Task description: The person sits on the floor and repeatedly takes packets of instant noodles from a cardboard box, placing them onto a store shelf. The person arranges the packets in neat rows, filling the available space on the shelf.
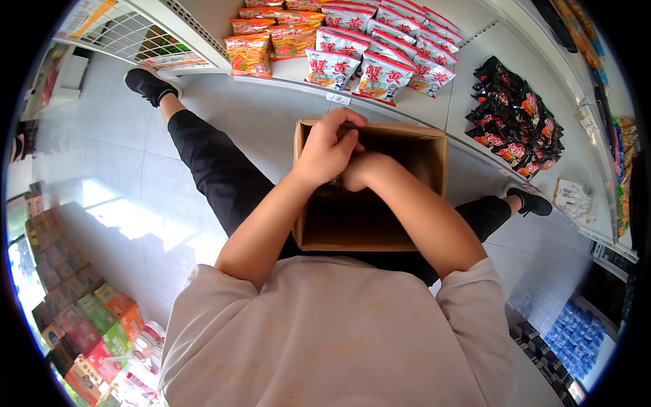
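Note:
An open cardboard box (374, 243) sits between my legs, its inside dark and in shadow. Over its mouth, towards the far left corner, my hands meet. My left hand (328, 145) has bent fingers, with the thumb close to the index finger near the far rim. Just right of it and slightly lower, my right hand (367, 169) is bent inward with its fingers mostly hidden. Something small and dark shows below the two hands, too unclear to name. Whether either hand grips anything is hidden.
Beyond the box runs a white store shelf (460, 109) carrying orange snack bags (249, 53), white-and-red snack bags (386, 76) and black snack packets (513, 119). A handwritten price tag (338, 98) marks its edge. Stacked cartons (86, 325) stand behind left; blue-wrapped packs (574, 336) lie behind right.

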`<state>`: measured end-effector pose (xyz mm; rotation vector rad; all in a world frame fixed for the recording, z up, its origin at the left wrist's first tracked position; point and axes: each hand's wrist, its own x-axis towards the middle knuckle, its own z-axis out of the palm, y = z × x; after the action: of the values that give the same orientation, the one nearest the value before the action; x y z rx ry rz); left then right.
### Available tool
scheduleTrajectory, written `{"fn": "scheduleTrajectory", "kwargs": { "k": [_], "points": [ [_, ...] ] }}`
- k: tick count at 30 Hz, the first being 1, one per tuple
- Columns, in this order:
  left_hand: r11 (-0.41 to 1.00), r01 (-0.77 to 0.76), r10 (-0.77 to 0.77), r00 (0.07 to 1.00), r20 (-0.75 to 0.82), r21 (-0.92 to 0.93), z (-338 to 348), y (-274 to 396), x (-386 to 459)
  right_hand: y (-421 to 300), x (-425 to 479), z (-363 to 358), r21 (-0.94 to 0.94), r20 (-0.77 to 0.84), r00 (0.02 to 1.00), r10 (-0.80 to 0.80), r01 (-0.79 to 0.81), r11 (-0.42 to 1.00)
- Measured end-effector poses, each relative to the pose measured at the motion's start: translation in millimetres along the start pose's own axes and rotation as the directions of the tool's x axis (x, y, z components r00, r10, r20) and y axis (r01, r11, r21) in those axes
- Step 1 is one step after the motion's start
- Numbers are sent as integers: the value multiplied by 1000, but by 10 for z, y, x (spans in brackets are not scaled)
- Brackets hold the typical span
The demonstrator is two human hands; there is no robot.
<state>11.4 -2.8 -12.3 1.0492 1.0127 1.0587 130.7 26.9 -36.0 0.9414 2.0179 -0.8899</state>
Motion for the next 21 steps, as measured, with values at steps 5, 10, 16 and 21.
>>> {"fn": "scheduleTrajectory", "kwargs": {
  "k": [5, 10, 16, 21],
  "points": [
    [996, -76, 76, 997, 0, 54, 115, 26, -179, 198, 838, 748, 86, -225, 970, 90, -72, 994],
    [981, -127, 128, 992, 5, 145, 113, 150, -547, 312, 857, 1204, 314, -543, 838, 42, 157, 936],
    [968, -153, 155, 988, 8, 201, 156, 168, -538, 284, 954, 1274, 450, -715, 699, 4, 455, 769],
    [984, -138, 140, 990, -11, 110, 106, 98, -428, 314, 958, 1097, 501, -765, 641, -63, 654, 567]
  ]
}}
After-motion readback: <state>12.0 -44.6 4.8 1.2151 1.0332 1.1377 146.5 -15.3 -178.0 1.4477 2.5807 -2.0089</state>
